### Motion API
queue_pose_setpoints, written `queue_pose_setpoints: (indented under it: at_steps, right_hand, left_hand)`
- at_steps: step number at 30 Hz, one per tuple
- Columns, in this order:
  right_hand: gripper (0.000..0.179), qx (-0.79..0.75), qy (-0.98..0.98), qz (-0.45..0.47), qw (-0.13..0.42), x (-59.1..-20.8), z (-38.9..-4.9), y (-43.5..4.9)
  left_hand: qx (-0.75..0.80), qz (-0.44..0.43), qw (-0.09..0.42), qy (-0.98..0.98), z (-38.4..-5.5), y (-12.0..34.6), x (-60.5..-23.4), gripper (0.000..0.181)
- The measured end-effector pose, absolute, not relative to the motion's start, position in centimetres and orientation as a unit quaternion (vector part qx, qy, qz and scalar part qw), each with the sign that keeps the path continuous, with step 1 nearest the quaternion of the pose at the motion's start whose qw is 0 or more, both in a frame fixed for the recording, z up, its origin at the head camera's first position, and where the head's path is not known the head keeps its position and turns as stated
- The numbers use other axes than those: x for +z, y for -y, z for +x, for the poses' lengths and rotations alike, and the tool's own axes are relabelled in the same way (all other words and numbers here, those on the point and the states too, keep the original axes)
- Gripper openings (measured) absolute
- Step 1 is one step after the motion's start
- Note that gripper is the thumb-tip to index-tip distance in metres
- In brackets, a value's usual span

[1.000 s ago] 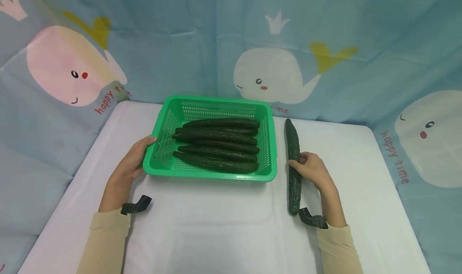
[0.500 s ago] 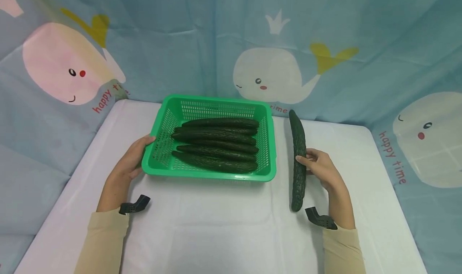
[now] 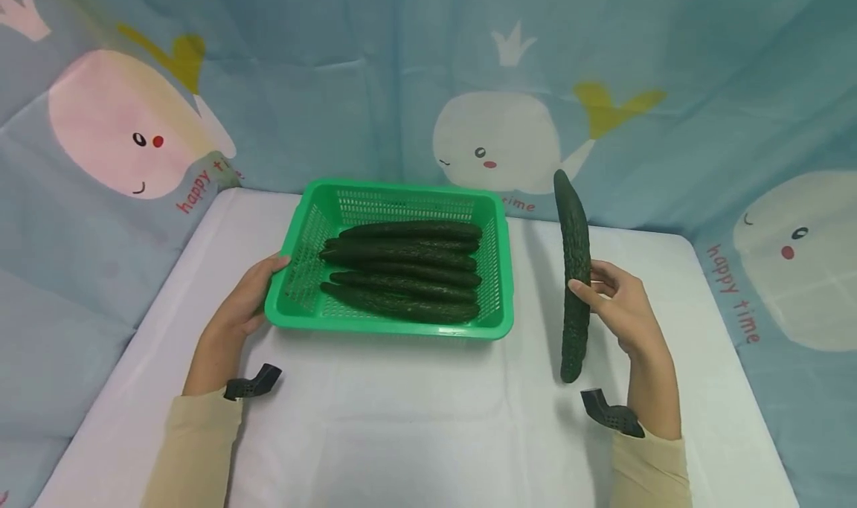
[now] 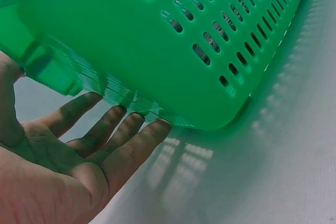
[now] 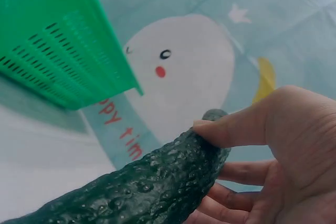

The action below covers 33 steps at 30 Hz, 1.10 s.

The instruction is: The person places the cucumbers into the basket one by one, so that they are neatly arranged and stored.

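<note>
My right hand [image 3: 619, 303] grips a long dark green cucumber [image 3: 574, 277] near its middle, thumb on the near face and fingers behind. The cucumber stands tilted above the white table, its far end overlapping the backdrop. The right wrist view shows its bumpy skin [image 5: 152, 182] close up. On the left, my left hand [image 3: 246, 296] touches the end of a green plastic basket [image 3: 388, 329]. Its thumb is at the rim, while fairly straight fingertips [image 4: 157, 125] rest against the slotted outer wall. Several cucumbers [image 3: 402, 311] lie side by side across the basket.
White cloth [image 3: 415, 433] covers the table. A blue curtain [image 3: 375, 106] printed with whales surrounds its back and sides. Black wrist mounts [image 3: 612, 415] sit on both forearms, close above the table.
My right hand has lifted the cucumber off the table and carried it rightward, its far end rising. The left hand and the basket have stayed in place.
</note>
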State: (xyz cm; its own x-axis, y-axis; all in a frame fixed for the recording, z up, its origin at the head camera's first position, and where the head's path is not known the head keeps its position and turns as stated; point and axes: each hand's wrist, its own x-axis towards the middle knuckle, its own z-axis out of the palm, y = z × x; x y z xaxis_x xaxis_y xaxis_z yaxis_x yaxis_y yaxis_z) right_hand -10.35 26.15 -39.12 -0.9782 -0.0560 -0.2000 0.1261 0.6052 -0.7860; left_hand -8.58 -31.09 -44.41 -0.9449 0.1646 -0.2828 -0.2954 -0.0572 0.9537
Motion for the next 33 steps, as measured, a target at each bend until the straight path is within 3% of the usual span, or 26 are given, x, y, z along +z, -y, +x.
queue_pose_setpoints:
  at_steps: [17,33]
  right_hand:
    - [0.056,-0.419,-0.905,-0.075,0.021,-33.8,-11.9,-22.9]
    - [0.057,-0.404,-0.897,-0.169,0.063,-31.2,-13.6,-17.6]
  left_hand:
    - [0.725,-0.048,0.160,-0.668,-9.0,30.9,-44.0,0.074]
    - [0.716,-0.055,0.158,-0.677,-8.8,31.0,-44.5,0.076]
